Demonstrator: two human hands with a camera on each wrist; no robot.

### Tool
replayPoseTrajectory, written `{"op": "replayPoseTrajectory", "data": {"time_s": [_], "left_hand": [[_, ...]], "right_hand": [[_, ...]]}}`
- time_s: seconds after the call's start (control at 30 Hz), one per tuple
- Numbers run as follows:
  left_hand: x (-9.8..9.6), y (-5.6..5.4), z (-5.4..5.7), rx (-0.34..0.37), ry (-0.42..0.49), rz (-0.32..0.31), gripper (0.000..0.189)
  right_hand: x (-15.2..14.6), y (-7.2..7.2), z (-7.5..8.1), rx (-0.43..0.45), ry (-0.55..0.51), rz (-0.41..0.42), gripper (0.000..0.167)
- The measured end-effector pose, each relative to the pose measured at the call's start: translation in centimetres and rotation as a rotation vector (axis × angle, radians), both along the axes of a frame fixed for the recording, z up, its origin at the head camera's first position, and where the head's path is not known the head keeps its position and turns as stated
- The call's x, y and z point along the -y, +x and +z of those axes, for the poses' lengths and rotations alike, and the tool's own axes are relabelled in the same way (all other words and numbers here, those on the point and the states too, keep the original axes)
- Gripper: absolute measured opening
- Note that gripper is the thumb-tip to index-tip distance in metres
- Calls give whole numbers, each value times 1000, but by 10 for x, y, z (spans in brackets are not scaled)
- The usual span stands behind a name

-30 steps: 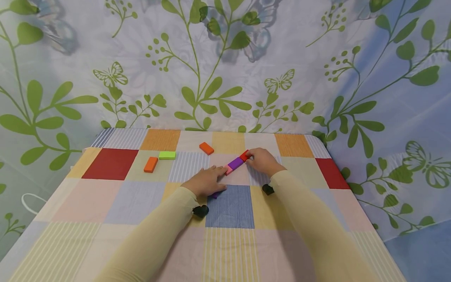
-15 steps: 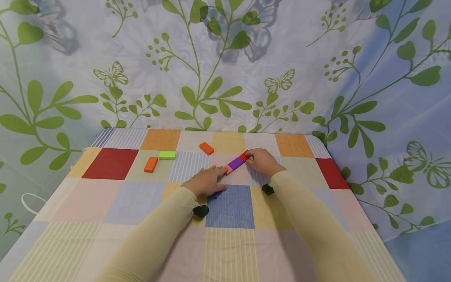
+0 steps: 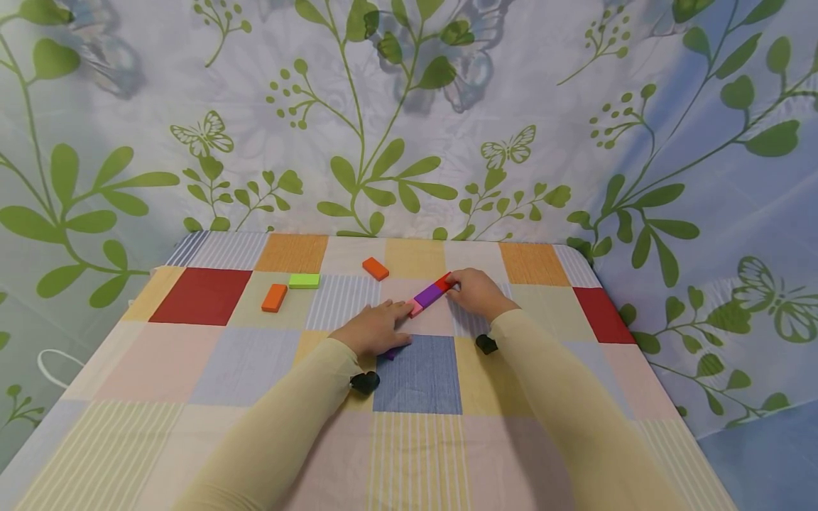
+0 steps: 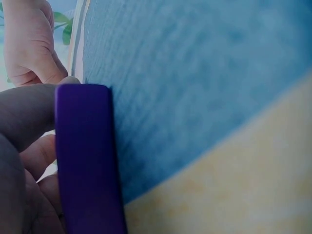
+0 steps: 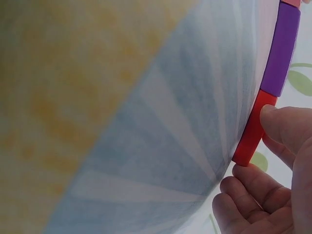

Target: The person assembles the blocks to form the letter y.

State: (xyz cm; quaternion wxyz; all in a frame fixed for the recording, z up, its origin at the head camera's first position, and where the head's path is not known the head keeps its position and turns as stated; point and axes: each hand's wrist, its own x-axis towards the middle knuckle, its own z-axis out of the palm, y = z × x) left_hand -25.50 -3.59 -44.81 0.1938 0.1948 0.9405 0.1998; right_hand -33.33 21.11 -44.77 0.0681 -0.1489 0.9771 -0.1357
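Three blocks lie end to end in a slanted row on the patchwork cloth: a pink block [image 3: 415, 309], a purple block [image 3: 429, 295] and a red block [image 3: 444, 282]. My right hand [image 3: 479, 292] holds the red one at the far end; in the right wrist view its thumb presses the block's side and a fingertip meets its end. With fingers stretched out, my left hand [image 3: 371, 329] rests its fingertips on the near, pink end and partly covers it. Another, darker purple block [image 4: 87, 161] sits by the left thumb, mostly hidden under that hand in the head view.
An orange block [image 3: 274, 298] and a lime green block [image 3: 304, 282] lie to the left on the cloth. Farther back is another orange block [image 3: 375, 269]. A leaf-patterned curtain [image 3: 409, 106] hangs behind the table. A white loop [image 3: 54, 369] shows past the left edge.
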Motion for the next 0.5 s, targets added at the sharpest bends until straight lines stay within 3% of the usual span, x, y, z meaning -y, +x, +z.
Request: {"op": "replayPoseTrajectory", "data": {"time_s": [0.5], "left_hand": [[0,0,1,-1,-20,-16,79]], "right_hand": [[1,1,5,53,-4,-34,32]]}}
